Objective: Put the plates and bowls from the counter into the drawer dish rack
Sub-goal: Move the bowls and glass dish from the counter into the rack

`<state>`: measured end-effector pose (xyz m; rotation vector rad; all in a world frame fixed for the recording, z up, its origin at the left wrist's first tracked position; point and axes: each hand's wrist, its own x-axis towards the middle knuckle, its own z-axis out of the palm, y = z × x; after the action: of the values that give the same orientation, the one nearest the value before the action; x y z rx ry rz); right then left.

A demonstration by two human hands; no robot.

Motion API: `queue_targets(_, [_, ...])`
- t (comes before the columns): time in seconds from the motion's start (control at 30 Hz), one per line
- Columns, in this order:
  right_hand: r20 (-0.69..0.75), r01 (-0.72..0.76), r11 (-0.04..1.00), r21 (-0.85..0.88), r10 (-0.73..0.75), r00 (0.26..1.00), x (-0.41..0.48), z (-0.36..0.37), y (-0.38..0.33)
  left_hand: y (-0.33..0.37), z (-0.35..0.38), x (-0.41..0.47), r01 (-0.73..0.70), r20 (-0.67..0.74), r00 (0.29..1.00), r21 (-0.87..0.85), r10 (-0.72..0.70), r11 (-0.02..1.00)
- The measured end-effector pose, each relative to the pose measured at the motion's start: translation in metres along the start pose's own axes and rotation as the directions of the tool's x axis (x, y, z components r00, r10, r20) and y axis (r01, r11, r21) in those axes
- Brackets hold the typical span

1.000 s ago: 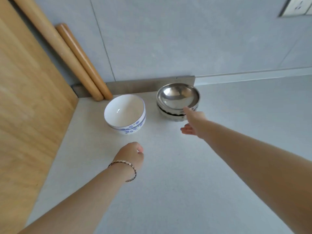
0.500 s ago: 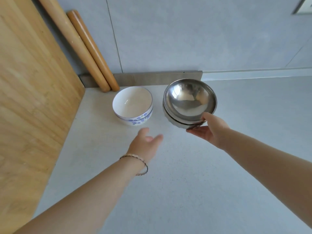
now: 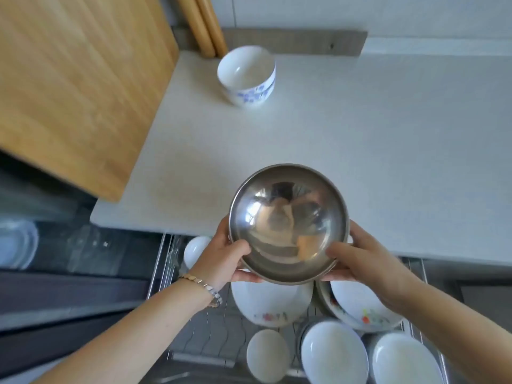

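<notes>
A shiny steel bowl (image 3: 288,217), stacked on another of the same kind, hangs over the counter's front edge. My left hand (image 3: 225,256) grips its left rim and my right hand (image 3: 363,261) grips its right rim. Below them the pulled-out drawer dish rack (image 3: 210,339) holds several white plates and bowls, among them a flower-patterned plate (image 3: 274,306). A white bowl with blue flowers (image 3: 246,74) stands upright at the back of the counter (image 3: 388,151).
A large wooden cutting board (image 3: 72,79) leans at the left, with two wooden rolling pins (image 3: 203,23) against the back wall. A dark lower compartment at the far left holds a pale dish (image 3: 16,245).
The steel bowls were lifted from the back of the counter and brought to its front edge. My left hand joined the right on them. The view tilted down, showing the drawer rack.
</notes>
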<state>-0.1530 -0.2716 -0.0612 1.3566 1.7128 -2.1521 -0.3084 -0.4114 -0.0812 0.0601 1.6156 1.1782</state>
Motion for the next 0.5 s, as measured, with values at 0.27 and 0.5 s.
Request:
queue_targets(0.27, [0.093, -0.265, 0.958, -0.108, 0.275, 0.957, 0.003, 0.09, 0.092, -0.109, -0.065, -0.043, 0.243, -0.128, 0.96, -0.054, -0.248, 0.968])
queue_targets(0.5, [0.018, -0.402, 0.907, -0.128, 0.407, 0.913, 0.045, 0.172, 0.165, -0.164, -0.134, -0.008, 0.405, -0.255, 0.895, 0.124, -0.365, 0.906])
